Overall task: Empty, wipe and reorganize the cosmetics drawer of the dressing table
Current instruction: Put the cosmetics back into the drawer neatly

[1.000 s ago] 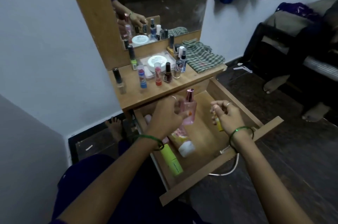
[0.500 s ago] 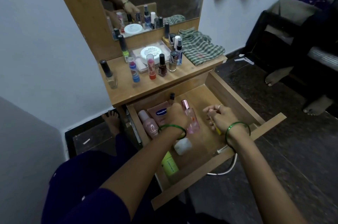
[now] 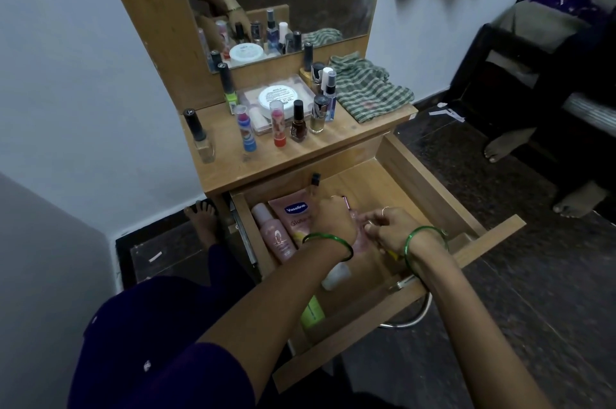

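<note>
Along the left wall of the open wooden drawer (image 3: 430, 175) lie a pink pump bottle (image 3: 275, 235) and a pink Vaseline tube (image 3: 295, 211), long axes running front to back. Just right of them the left hand (image 3: 333, 220) curls round a clear pink perfume bottle (image 3: 348, 205), laid the same way, cap toward the back edge. The right hand (image 3: 390, 230), touching it, pinches a small yellow item (image 3: 393, 254), mostly hidden
</note>
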